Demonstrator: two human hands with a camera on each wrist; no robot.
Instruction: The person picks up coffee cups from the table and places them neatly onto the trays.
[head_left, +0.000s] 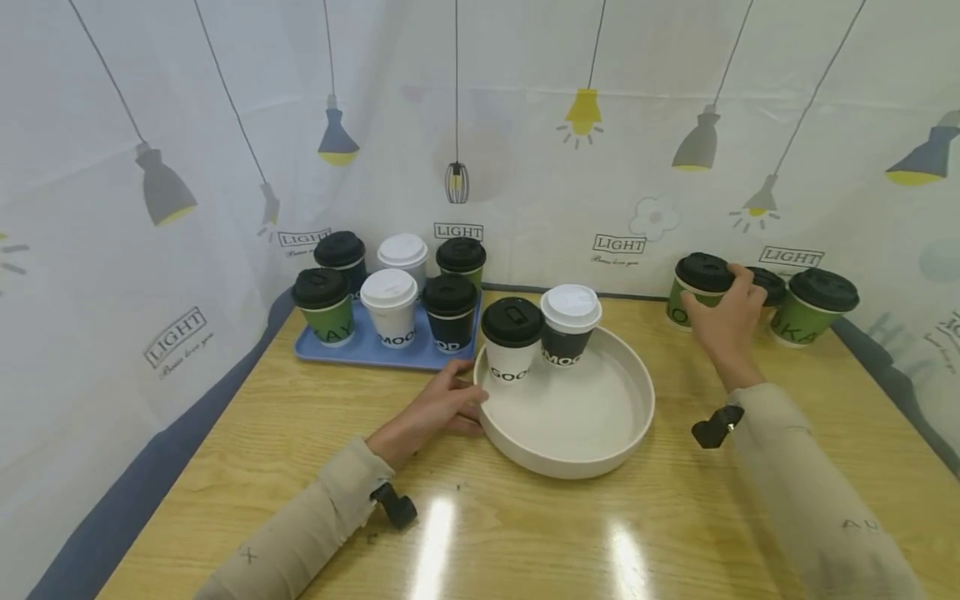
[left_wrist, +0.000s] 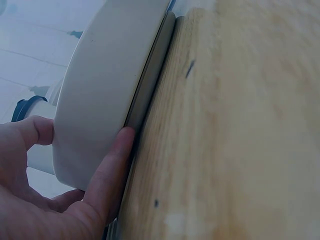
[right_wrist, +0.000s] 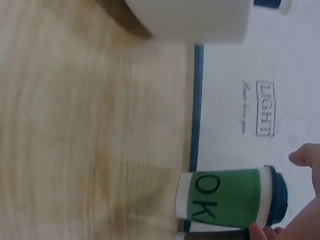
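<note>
My left hand (head_left: 442, 404) grips the near-left side of a round cream tray (head_left: 566, 462), thumb at the rim and fingers low against the outer wall (left_wrist: 97, 95). In the tray stand a white cup with a black lid (head_left: 510, 358) and a black cup with a white lid (head_left: 566, 342). At the back right, my right hand (head_left: 723, 321) spreads around a green paper cup (right_wrist: 227, 197) with a black lid. In the right wrist view its thumb is apart from the cup, while fingertips (right_wrist: 257, 232) are right at the lid's edge.
A blue rectangular tray (head_left: 375, 357) at the back left holds several lidded cups. Beside the right hand stand a partly hidden black-lidded cup (head_left: 769, 287) and another green cup (head_left: 806, 321). A printed curtain (head_left: 525, 200) hangs behind the wooden table (head_left: 300, 450).
</note>
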